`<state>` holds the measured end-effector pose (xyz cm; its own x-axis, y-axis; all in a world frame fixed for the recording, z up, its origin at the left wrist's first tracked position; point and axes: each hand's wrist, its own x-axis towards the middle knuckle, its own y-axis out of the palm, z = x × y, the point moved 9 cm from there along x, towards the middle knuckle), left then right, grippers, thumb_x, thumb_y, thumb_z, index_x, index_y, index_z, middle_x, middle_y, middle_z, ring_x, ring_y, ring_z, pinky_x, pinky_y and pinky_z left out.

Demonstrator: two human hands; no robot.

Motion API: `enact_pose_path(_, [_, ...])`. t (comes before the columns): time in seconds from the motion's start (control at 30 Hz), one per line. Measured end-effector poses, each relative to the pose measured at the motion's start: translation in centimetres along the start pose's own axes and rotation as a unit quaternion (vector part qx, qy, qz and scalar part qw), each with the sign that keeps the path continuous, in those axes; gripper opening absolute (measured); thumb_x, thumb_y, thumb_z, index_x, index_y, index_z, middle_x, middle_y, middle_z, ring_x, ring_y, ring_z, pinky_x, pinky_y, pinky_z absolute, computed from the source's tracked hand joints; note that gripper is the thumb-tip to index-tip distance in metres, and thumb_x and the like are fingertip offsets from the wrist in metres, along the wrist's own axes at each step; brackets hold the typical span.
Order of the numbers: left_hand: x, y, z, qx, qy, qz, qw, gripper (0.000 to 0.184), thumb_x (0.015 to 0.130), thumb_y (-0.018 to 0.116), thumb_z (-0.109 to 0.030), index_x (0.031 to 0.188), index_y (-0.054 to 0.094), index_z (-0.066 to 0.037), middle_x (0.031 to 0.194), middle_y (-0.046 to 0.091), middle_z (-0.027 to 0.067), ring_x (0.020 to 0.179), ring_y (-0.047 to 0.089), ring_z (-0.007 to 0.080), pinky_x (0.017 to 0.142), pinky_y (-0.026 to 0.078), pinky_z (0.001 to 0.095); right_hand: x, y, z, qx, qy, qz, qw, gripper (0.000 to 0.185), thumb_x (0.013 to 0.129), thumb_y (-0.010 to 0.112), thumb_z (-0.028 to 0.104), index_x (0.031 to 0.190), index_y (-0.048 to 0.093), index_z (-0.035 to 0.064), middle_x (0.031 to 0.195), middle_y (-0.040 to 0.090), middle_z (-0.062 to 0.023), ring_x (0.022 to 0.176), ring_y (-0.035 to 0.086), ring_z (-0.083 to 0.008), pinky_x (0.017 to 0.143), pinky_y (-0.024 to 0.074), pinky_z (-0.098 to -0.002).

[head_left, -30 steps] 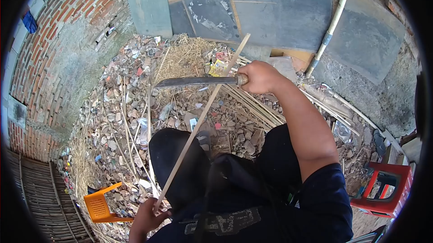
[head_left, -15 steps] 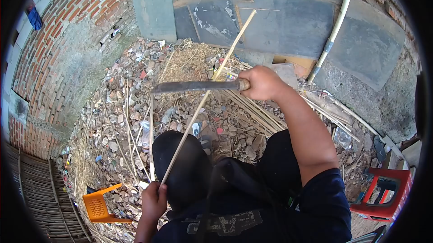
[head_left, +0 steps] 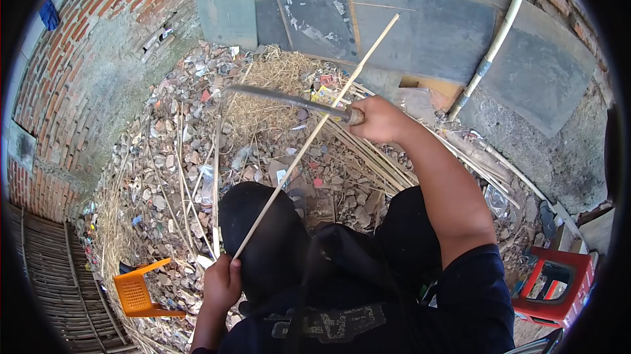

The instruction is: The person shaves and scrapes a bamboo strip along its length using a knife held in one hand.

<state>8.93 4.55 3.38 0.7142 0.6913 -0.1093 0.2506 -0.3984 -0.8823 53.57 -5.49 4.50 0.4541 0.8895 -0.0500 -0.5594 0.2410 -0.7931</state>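
My left hand [head_left: 222,282] is closed around the lower end of a long, thin bamboo strip [head_left: 282,186], thumb along it. The strip slants up to the right, over my left knee, its far end in the air before the grey boards. My right hand [head_left: 378,119] grips the wooden handle of a machete [head_left: 289,97]. The dark blade points left and crosses the strip near the handle; I cannot tell whether the two touch. The blade looks slightly blurred towards its tip.
Rubble [head_left: 164,176] and dry straw [head_left: 276,84] cover the ground. Several bamboo strips [head_left: 374,157] lie beyond my knees. An orange plastic chair [head_left: 135,291] stands at left, a red plastic stool [head_left: 559,288] at right. Grey boards [head_left: 427,38] and a pale pipe [head_left: 496,35] line the back wall.
The machete has tilted, its tip now higher, edge-on rather than broadside. The strip's far end has shifted right in view. Both hands keep their grips.
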Motion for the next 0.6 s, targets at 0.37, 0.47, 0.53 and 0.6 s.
enact_pose_path(0.37, [0.1,0.0,-0.4,0.034,0.000,-0.013,0.999,0.032,0.105,0.053,-0.027,0.084,0.051,-0.003,0.065,0.060,0.0266,0.064,0.061,0.0512,0.057,0.044,0.0577,1.5,2.8,-0.6,-0.042,-0.004,0.029,0.999,0.025,0.078,0.070,0.022,0.098,0.072,0.0075,0.088,0.071,-0.0178,0.085,0.068,-0.0361,0.077,0.0536,-0.0460])
enact_pose_path(0.47, [-0.2,-0.1,-0.6,0.073,-0.006,-0.022,0.997,0.029,0.103,0.054,-0.027,0.086,0.052,-0.003,0.067,0.061,0.0266,0.064,0.061,0.0506,0.057,0.045,0.0593,0.3,1.8,1.4,-0.102,-0.020,0.023,0.994,0.023,0.077,0.068,0.021,0.095,0.072,0.0068,0.085,0.071,-0.0177,0.084,0.068,-0.0369,0.078,0.0539,-0.0474])
enact_pose_path(0.53, [-0.4,0.2,-0.4,0.091,-0.002,-0.038,0.995,0.028,0.103,0.055,-0.026,0.087,0.052,-0.003,0.067,0.062,0.0256,0.063,0.061,0.0500,0.057,0.046,0.0592,-0.5,1.4,2.7,-0.149,-0.049,0.024,0.987,0.021,0.077,0.067,0.020,0.093,0.071,0.0067,0.083,0.070,-0.0177,0.082,0.068,-0.0377,0.078,0.0538,-0.0483])
enact_pose_path(0.6, [-0.4,0.7,0.2,0.104,-0.002,-0.046,0.994,0.027,0.102,0.056,-0.026,0.088,0.052,-0.003,0.066,0.062,0.0247,0.063,0.062,0.0496,0.057,0.046,0.0587,0.3,0.2,0.5,-0.092,0.012,0.013,0.996,0.023,0.077,0.068,0.021,0.093,0.071,0.0048,0.084,0.070,-0.0191,0.082,0.069,-0.0378,0.077,0.0538,-0.0477])
